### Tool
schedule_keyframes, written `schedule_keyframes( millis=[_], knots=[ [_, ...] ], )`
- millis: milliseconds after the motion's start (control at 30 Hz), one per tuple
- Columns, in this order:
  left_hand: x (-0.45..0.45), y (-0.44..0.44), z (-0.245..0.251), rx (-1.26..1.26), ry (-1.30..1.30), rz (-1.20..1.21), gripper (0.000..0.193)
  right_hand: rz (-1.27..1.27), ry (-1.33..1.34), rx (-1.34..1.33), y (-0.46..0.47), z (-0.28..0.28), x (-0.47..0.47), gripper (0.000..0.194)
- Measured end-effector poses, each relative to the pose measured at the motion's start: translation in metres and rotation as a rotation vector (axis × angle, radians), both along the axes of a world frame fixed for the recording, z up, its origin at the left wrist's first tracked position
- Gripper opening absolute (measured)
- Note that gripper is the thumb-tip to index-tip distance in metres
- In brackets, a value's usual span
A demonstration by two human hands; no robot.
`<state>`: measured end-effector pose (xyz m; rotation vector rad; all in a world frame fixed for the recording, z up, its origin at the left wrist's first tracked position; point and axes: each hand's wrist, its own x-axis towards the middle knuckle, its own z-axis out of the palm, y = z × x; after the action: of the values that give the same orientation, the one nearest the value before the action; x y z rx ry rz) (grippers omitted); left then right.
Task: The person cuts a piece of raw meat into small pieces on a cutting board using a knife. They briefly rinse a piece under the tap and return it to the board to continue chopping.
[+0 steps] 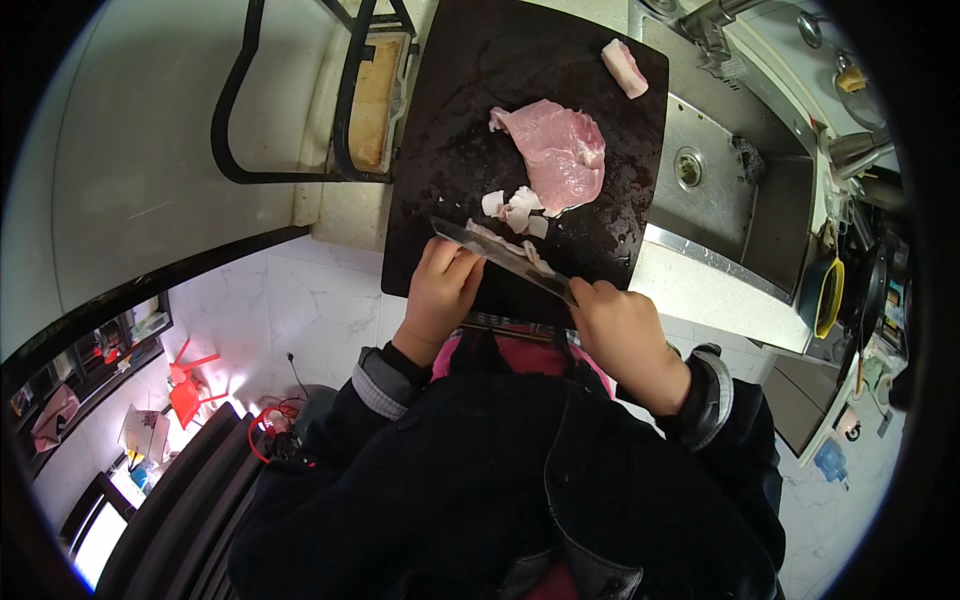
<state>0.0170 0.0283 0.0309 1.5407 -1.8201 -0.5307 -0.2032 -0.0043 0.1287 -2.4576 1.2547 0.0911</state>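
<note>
My right hand grips a kitchen knife at the near right of a dark cutting board. The blade slants up and left across the board. At the blade's tip end, my left hand has its fingers bent around a piece of pork fat, mostly hidden by fingers and blade. Thin pale strips of pork fat lie along the blade's far side. Just beyond are several white chunks of fat, touching or close to a large pink slab of raw pork. A thick fatty pork piece lies at the far right.
A stainless steel sink with a faucet adjoins the board's right side. To the left stand a black metal rack and a lidded container. A yellow-rimmed holder sits beyond the sink's near corner.
</note>
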Motion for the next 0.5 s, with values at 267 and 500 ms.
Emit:
schedule_keyframes(
  millis=[267,500],
  knots=[
    [-0.002,-0.001,-0.005,-0.019,0.062,0.026,0.020,0.000,0.110,0.114,-0.009,-0.005,0.018,0.005],
    [-0.002,-0.002,-0.005,-0.030,0.070,0.034,0.020,-0.056,0.142,0.218,-0.013,-0.001,0.015,0.010]
  ],
)
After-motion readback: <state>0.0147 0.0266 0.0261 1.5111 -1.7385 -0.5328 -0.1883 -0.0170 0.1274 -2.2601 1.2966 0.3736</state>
